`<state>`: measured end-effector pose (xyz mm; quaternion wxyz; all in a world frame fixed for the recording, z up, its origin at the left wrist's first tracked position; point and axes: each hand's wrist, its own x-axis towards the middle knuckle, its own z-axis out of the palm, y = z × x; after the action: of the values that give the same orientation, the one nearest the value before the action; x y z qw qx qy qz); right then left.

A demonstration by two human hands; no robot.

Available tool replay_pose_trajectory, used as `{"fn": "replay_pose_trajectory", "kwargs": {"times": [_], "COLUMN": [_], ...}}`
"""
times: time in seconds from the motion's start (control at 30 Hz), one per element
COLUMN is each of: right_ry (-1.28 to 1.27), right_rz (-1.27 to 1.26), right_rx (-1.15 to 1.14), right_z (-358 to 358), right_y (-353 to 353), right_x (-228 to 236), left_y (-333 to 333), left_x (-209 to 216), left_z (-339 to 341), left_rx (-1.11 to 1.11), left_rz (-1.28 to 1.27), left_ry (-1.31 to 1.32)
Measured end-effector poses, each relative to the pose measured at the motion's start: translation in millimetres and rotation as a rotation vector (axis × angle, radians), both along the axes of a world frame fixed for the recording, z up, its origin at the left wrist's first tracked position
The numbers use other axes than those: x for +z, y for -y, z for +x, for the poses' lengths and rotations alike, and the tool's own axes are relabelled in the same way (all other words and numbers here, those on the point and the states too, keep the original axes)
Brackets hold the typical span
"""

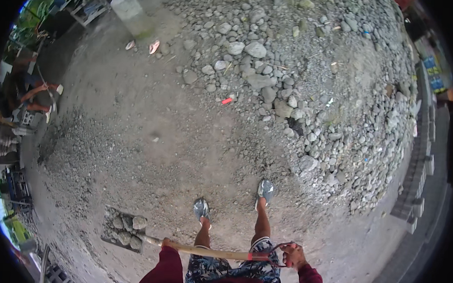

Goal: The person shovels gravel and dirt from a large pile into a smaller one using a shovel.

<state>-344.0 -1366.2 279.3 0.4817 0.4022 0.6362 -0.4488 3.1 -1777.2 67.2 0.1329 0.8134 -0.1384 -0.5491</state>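
Observation:
I hold a shovel level across the front of my body. My left hand [168, 243] is closed round its wooden shaft [211, 252], close to the blade. My right hand [295, 255] grips the dark red D-shaped handle [277, 248] at the other end. Out to the left, the square grey shovel blade [106, 230] carries several rounded stones [125, 230] over the gravelly ground. Whether the blade touches the ground I cannot tell.
A large heap of grey stones [332, 146] spreads over the right and far side. A red scrap [226, 101] lies by its edge. Pink slippers [154, 47] lie near a concrete post [128, 11]. Another person [34, 92] is at the far left. A block wall [418, 150] borders the right.

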Motion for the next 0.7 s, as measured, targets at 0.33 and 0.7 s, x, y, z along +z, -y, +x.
{"fn": "replay_pose_trajectory", "kwargs": {"times": [0.33, 0.7], "right_ry": [-0.317, -0.605], "right_rz": [-0.014, -0.728], "right_rx": [-0.512, -1.46], "right_z": [-45, -157], "right_y": [-238, -120], "right_x": [103, 233], "left_y": [-105, -356], "left_x": [-17, 434], "left_z": [-382, -986], "left_rx": [-0.391, -1.529], "left_rz": [0.157, -0.868], "left_ry": [-0.544, -0.679]}}
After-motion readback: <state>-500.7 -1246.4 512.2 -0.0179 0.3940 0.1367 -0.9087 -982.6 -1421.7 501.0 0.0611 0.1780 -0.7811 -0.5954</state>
